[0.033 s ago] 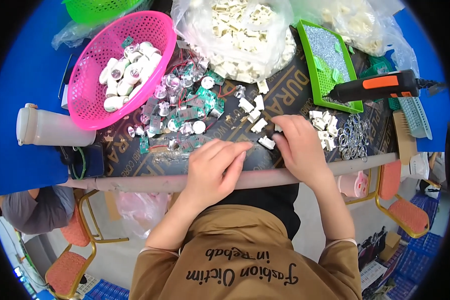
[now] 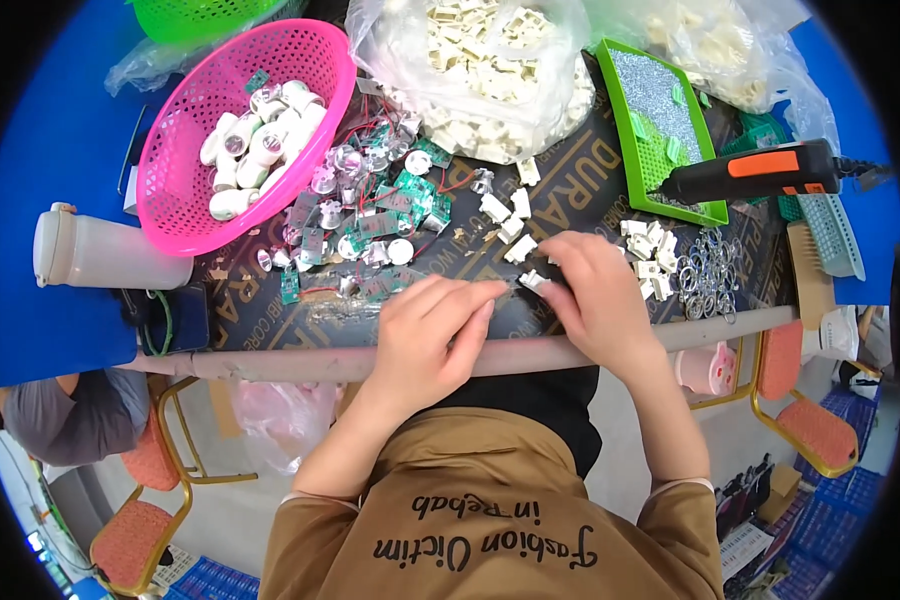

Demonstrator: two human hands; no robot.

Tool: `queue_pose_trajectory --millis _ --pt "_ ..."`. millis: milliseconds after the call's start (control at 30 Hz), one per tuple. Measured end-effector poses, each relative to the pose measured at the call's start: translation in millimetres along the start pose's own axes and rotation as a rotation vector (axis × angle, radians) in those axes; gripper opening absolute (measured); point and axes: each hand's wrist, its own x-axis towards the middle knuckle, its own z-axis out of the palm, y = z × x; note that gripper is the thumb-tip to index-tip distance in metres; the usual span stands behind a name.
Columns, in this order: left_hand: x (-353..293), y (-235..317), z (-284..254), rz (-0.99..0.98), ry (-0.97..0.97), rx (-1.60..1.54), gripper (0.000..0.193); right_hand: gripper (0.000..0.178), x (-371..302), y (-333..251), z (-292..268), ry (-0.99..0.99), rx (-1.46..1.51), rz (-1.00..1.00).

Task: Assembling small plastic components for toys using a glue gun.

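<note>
My left hand [image 2: 432, 325] is closed near the table's front edge, fingers curled and thumb close to the index finger; anything inside is hidden. To its right, my right hand [image 2: 600, 295] reaches over the dark tabletop with thumb and index finger apart. A small white plastic part [image 2: 532, 281] lies at the right thumb's tip, seemingly touching it. Just beyond the fingers are several similar parts [image 2: 511, 230]. A small pile of white parts [image 2: 647, 250] sits right of that hand, beside a heap of metal rings [image 2: 708, 272].
Green circuit boards with wires and lamp cups [image 2: 375, 215] spread at left centre. Behind them stands a pink basket [image 2: 155, 175] of white pieces. A bag of cream parts [image 2: 500, 80] is at the back. A black-and-orange electric screwdriver [image 2: 750, 172] crosses a green tray [image 2: 625, 130] of screws.
My right thumb has come down slightly to the white part, which has shifted and tilted a little. A part seen between the right thumb and index finger no longer shows. The left hand is nearly still.
</note>
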Motion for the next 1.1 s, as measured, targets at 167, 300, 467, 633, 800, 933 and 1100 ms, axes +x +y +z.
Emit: queue_pose_trajectory --millis 167,300,467,633,800,933,1100 --pt "1.6 -0.9 1.2 0.012 0.031 0.005 0.021 0.018 -4.6 3.7 5.4 -0.036 -0.065 -0.151" --pt "-0.4 -1.9 0.4 -0.012 0.029 0.010 0.020 0.024 2.3 12.0 -10.6 -0.012 -0.114 -0.135" --pt "0.3 1.8 -0.1 -0.066 0.019 0.028 0.017 0.036 29.6 -7.4 4.2 0.055 -0.063 -0.078" --pt "-0.4 -1.8 1.0 -0.043 0.025 0.018 0.017 0.028 20.2 -14.6 21.6 0.016 -0.005 -0.004" --pt "-2.5 -0.4 -1.4 -0.034 0.039 0.005 0.017 0.028 6.1 -2.8 1.3 -0.018 -0.172 0.046" --pt "-2.0 1.5 0.2 -0.027 0.037 -0.004 0.018 0.029 16.9 2.9 -5.8 0.111 -0.309 -0.044" --pt "-1.0 0.2 2.2 -0.035 0.032 -0.010 0.018 0.027 54.2 -4.1 27.8 0.001 -0.135 -0.170"
